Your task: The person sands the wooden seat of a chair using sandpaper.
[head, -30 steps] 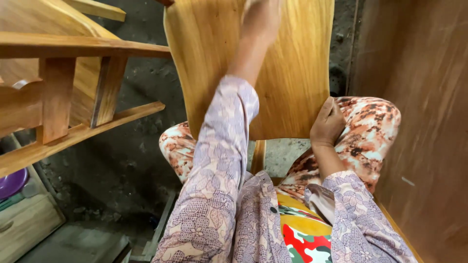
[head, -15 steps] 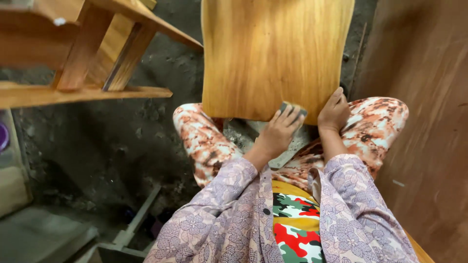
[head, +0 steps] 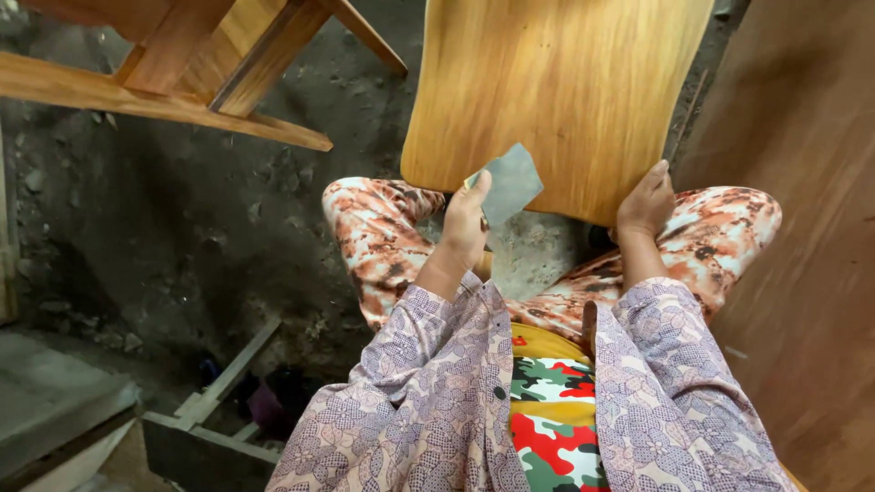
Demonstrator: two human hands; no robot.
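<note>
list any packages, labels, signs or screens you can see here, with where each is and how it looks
None in view: no package, label, sign or screen.
Nearest to one: a flat grey sheet, irregular in shape, held in the left hand against the lower edge of the curved yellow-brown wooden panel.
The right hand grips that panel's lower right corner.

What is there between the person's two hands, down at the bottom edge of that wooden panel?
In the head view, the grey sanding sheet in the left hand, then bare wooden panel edge, reaching the right hand.
</note>
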